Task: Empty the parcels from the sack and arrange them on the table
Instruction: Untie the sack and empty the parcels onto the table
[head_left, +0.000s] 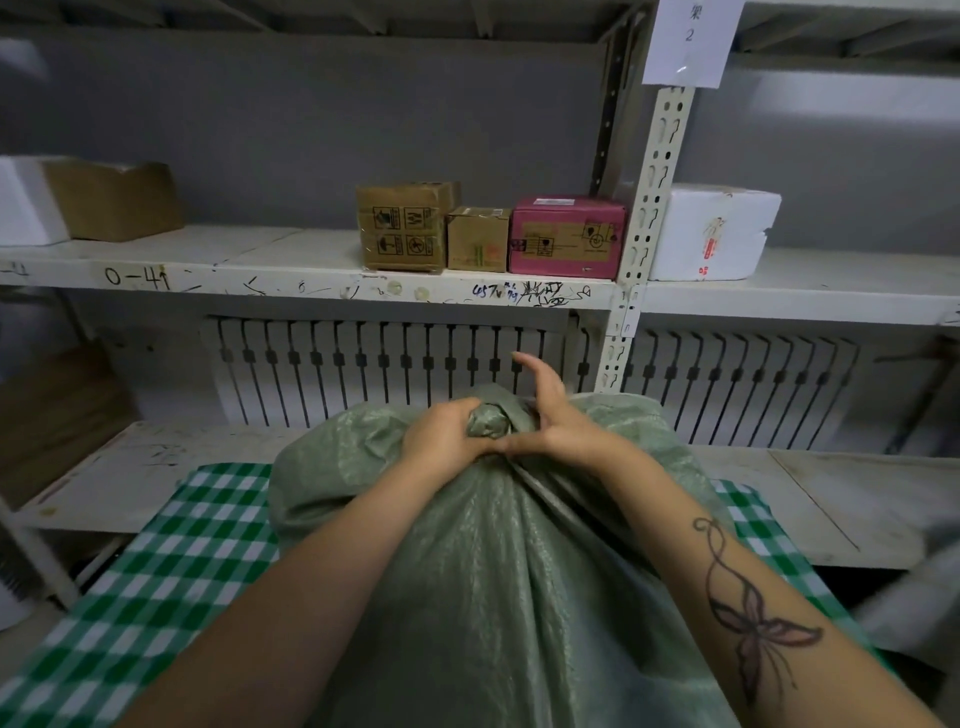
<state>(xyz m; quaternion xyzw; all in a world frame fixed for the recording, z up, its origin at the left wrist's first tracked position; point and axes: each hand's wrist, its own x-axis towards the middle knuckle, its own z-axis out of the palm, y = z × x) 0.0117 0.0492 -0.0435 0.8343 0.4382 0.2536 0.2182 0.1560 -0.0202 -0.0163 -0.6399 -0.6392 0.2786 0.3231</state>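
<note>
A bulging green woven sack (483, 571) stands on the table with the green-and-white checked cloth (171, 561), its neck bunched into a knot at the top. My left hand (447, 434) is closed around that bunched neck from the left. My right hand (550, 415) rests against the neck's right side, thumb touching the left hand, fingers spread and raised. No parcels from the sack are visible; its contents are hidden.
Behind the table runs a white metal shelf (311, 275) holding two brown cartons (405, 226), a pink box (566, 236), a white foam box (711, 234) and a brown box at far left (114, 200). A lower shelf board (831, 499) and a radiator lie beyond.
</note>
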